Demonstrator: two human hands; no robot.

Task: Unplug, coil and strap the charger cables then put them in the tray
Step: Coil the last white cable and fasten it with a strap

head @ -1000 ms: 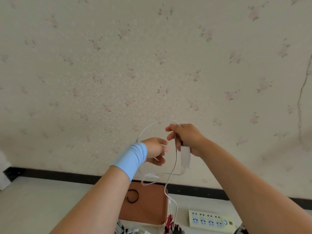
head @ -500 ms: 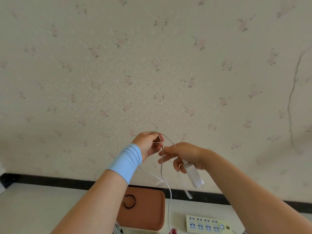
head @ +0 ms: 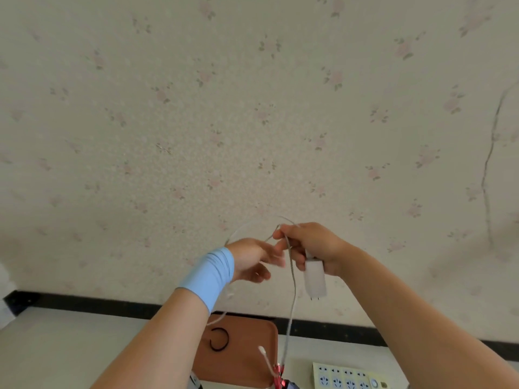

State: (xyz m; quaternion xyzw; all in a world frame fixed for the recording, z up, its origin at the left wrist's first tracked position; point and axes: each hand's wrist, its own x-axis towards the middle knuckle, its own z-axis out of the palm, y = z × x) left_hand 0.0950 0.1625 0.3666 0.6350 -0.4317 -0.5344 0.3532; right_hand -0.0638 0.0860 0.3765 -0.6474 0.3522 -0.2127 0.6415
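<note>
head view: the white cable (head: 293, 287) hangs near-vertical from your right hand (head: 311, 245), which grips it and the charger plug (head: 315, 279). your left hand (head: 252, 256) is just beside, its grip unclear. the tray (head: 244, 366) lies well below both.

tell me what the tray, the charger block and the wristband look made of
The tray is probably plastic: matte reddish-brown with moulded rounded corners. The charger block looks like hard white plastic, with smooth faces and crisp edges. The wristband seems to be stretchy light-blue fabric that hugs the wrist; the fibre is unclear.

One charger (head: 315, 277), one tray (head: 244, 360), one power strip (head: 342, 379)
</note>
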